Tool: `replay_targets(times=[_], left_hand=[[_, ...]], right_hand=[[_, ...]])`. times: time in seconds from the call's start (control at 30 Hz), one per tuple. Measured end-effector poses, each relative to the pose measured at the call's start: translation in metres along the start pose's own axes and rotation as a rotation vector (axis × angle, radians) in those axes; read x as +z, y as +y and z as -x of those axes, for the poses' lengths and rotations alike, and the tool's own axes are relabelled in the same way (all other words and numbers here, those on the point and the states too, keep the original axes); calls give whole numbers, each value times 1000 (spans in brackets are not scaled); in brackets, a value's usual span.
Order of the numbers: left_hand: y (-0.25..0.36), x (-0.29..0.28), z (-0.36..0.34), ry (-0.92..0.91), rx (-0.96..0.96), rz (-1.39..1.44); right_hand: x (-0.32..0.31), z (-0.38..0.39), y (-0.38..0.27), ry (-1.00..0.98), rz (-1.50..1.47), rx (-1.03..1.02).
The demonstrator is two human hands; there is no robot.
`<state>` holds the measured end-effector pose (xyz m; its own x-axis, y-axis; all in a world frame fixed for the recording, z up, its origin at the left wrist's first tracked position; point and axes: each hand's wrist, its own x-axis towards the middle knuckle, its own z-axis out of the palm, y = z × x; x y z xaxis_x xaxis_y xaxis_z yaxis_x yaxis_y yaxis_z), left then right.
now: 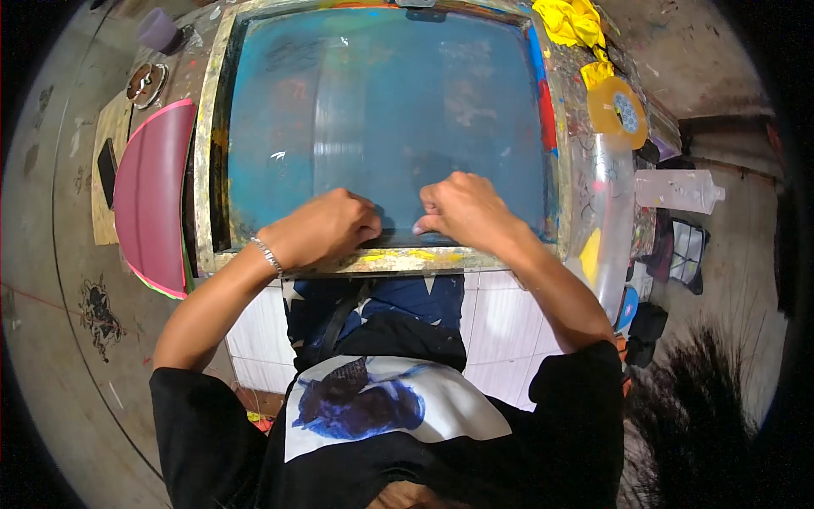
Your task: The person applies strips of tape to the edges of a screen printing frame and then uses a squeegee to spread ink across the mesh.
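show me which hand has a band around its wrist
The left hand: a silvery band circles its wrist, while the right hand has none.

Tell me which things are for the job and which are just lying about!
Seem to belong to the job:
left hand
right hand
paint-marked frame
blue screen inside it

Seem to be just lying about:
tape roll
crumpled yellow material
purplish cup
pinkish bottle

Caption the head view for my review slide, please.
Left hand and right hand, both curled, at the near side of a framed blue screen.
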<state>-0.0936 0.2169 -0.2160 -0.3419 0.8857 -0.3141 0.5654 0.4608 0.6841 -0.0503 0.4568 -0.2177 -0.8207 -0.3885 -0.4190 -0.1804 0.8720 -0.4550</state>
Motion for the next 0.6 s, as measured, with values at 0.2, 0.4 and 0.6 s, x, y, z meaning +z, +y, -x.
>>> replay_targets(times=[0.2,0.4,0.6], left_hand=[[0,-10,17,-26,-195,-190],[-4,12,-6,132,135,156],[13,39,50,230,-22,110]], right_hand=[[-13,12,13,-27,-23,69],[6,-5,3,104,-57,-85],[4,31,4,231,-157,-105]])
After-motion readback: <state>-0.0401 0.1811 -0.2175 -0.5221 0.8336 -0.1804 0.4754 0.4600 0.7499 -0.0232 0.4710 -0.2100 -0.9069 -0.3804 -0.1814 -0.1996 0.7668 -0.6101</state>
